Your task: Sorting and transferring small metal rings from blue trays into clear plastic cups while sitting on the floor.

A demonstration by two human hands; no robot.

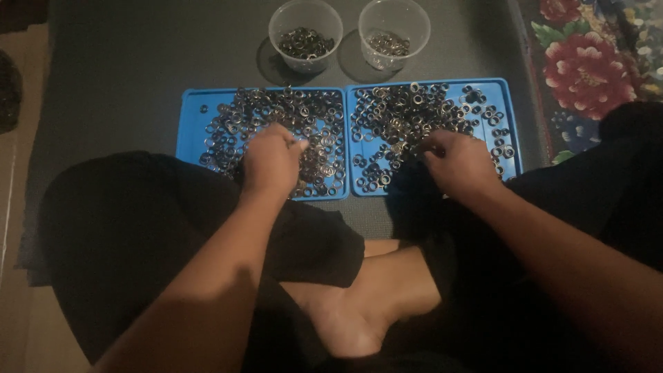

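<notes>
Left hand (271,160) is pressed into the rings (318,131) on the left tray (190,124), grip curled narrow; loose rings lie at 12 o'clock. Right hand (459,162) is set on the right tray (507,93); what either grip holds cannot be told.

We are listing two flat blue rectangular plastic trays lying side by side, long edges touching, on a dark mat. The left blue tray (192,119) is carrying a loose scatter of small dark and silvery metal rings (314,131), thickest toward its centre and right. The right blue tray (510,103) is carrying a similar scatter of small metal rings (400,114), thinning toward its right rim. We are noting the left hand (271,160) resting knuckles-up among the left tray's rings, fingers curled, and the right hand (459,162) pressing into the right tray's rings near its front edge.
</notes>
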